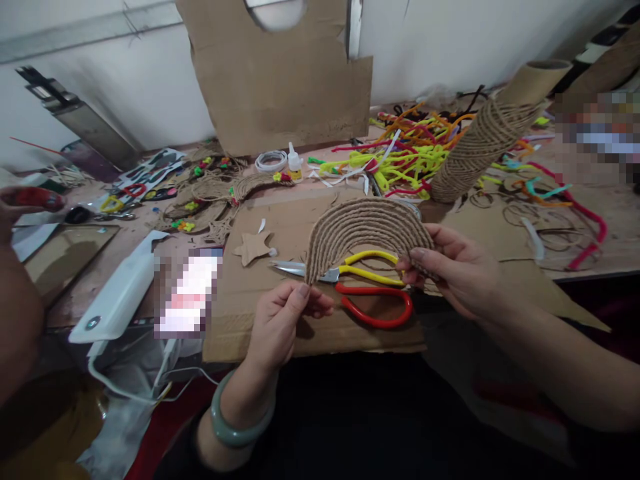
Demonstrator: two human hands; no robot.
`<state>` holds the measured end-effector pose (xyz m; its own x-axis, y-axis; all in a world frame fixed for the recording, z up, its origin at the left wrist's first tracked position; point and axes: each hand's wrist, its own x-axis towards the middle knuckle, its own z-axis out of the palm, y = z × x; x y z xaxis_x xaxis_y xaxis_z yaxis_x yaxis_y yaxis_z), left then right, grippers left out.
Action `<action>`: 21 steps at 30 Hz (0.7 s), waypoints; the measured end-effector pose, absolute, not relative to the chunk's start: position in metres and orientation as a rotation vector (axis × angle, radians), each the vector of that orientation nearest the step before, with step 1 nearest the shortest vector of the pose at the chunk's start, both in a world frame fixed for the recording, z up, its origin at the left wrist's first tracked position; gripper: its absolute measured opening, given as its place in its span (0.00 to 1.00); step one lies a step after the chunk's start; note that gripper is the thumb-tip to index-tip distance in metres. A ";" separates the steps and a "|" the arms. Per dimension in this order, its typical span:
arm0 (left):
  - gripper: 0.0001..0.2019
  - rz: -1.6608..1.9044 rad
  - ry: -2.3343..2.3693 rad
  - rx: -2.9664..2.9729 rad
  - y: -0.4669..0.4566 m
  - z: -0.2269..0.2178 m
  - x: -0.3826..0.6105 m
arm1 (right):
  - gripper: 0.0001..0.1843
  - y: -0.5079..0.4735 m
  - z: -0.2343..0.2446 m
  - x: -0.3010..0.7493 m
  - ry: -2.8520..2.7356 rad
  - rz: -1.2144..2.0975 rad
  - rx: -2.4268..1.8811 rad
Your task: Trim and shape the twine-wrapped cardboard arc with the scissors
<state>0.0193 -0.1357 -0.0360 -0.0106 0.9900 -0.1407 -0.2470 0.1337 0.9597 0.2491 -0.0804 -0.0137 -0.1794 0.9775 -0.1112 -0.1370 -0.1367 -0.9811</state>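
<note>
An arch covered in rows of brown twine [367, 223] is held up between both hands. My left hand [285, 317] pinches its left end between thumb and fingers. Its right end is gripped by my right hand [455, 267], thumb on the front. Behind and below the arch lie scissors [377, 323] with one red and one yellow handle, the blades pointing left and partly hidden by the arch. They rest on a cardboard sheet [233, 333]. A cardboard star [253, 248] lies on that sheet, left of the arch.
A twine spool [480, 147] stands at the right beside a heap of coloured pipe cleaners [400, 157]. A glue bottle [294, 163] is behind the sheet. Twine pieces [200, 200], a phone [187, 293] and a white corded device [120, 290] lie left. Another person's hand [10, 207] shows far left.
</note>
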 end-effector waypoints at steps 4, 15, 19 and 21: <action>0.13 1.287 1.109 0.956 -0.137 -0.036 0.020 | 0.17 -0.080 -0.013 0.250 -1.157 1.504 -1.108; 0.16 1.193 1.175 0.918 -0.137 -0.032 0.022 | 0.19 -0.083 -0.021 0.248 -1.253 1.573 -1.113; 0.12 1.071 1.252 0.902 -0.137 -0.032 0.023 | 0.22 -0.088 -0.022 0.245 -1.365 1.605 -1.130; 0.11 1.091 1.221 0.907 -0.136 -0.032 0.022 | 0.23 -0.089 -0.022 0.244 -1.396 1.611 -1.124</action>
<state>0.0225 -0.1356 -0.0324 0.0077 0.9664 -0.2571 -0.1470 0.2554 0.9556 0.2435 -0.0895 -0.0216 -0.3648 0.9178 -0.1564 0.0245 -0.1584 -0.9871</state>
